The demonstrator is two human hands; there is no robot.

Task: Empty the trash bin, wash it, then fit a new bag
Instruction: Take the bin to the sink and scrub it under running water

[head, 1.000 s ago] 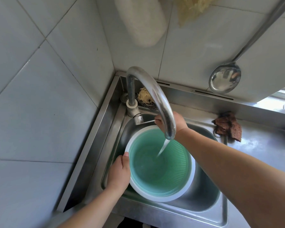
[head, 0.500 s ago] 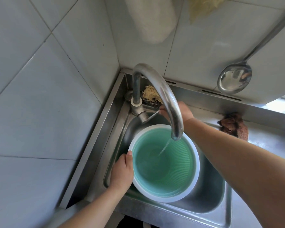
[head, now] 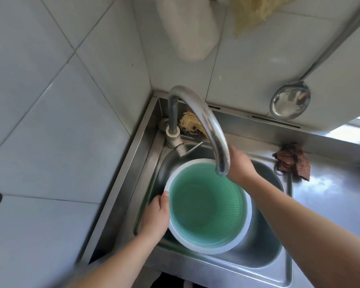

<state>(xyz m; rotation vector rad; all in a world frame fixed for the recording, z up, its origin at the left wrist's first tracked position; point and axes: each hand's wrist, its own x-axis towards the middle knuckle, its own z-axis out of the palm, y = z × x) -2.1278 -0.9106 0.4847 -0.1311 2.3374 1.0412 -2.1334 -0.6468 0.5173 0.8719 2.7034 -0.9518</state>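
The trash bin, green and ribbed inside with a white rim, stood upright in the steel sink, toward the basin's left and front walls, with a little water in its bottom. It was the biggest loose thing there, and its mouth faced up at me.

The sink filled the corner where the two tiled walls met, and its flat steel ledge ran off to the right. The curved tap rose from the back left corner of the sink and arched forward, so that its mouth hung over the back of the bin's rim. No water showed at its mouth.

My left hand gripped the bin at the left of its rim, thumb lying on the rim and the other fingers curled down its outer wall. My right hand reached in behind the tap's spout, at the bin's back right rim; the spout hid my fingers, so I could not tell whether they held anything.

A steel ladle hung against the back wall. A brown rag lay on the ledge at the sink's back right corner. A pale fibrous scrubber sat in the back left corner, behind the tap's base.
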